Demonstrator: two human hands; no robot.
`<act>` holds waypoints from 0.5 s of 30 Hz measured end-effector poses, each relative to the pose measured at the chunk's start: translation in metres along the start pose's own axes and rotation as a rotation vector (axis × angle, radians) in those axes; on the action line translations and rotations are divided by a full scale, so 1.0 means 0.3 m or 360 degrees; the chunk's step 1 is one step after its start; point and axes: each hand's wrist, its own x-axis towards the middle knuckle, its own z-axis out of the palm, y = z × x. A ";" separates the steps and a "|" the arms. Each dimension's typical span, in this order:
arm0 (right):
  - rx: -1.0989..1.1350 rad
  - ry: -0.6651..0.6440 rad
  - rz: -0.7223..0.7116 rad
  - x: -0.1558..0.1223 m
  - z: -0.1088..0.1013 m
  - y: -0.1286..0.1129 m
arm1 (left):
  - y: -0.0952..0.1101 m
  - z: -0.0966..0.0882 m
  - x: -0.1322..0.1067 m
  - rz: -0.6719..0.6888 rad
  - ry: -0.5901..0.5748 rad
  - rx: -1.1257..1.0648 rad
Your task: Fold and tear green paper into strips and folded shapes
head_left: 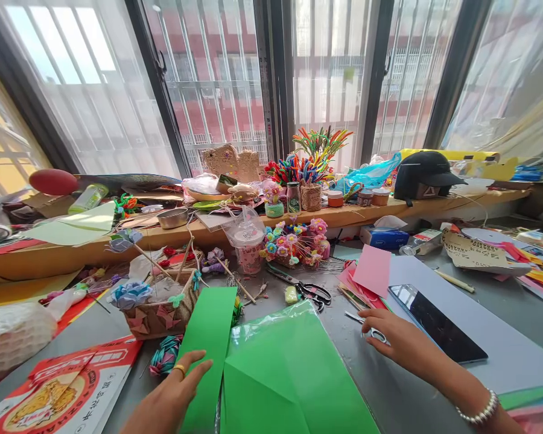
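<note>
green sheet (294,386); l. hand (174,389) spread over green strip (213,325), long axis toward table's (389,395) far edge; r. hand (391,337) half-curled at sm. scissors (354,317), grip unclear.

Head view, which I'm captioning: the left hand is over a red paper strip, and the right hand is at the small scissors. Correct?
Not quite: the head view shows the left hand over a green paper strip, not red; the right hand is at the small scissors.
</note>
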 end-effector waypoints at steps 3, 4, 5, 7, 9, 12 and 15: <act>-0.0050 0.0120 0.0146 -0.041 0.004 0.022 | 0.059 0.051 0.051 0.0267 0.0267 -0.0051; -0.0061 0.0179 0.0204 -0.059 0.005 0.038 | 0.080 0.066 0.067 0.0349 0.0326 -0.0035; -0.0068 0.0245 0.0278 -0.078 0.005 0.060 | 0.101 0.081 0.081 0.0429 0.0378 -0.0002; -0.0062 0.0392 0.0475 -0.117 0.000 0.122 | 0.141 0.103 0.101 0.0513 0.0449 0.0076; -0.0077 0.0451 0.0728 -0.159 -0.009 0.210 | 0.183 0.117 0.114 0.0563 0.0501 0.0155; -0.0178 0.0545 0.1028 -0.230 -0.013 0.380 | 0.241 0.129 0.122 0.0750 0.0558 0.0283; -0.0473 0.0675 0.1360 -0.293 0.005 0.552 | 0.276 0.147 0.124 0.0940 0.0582 0.0394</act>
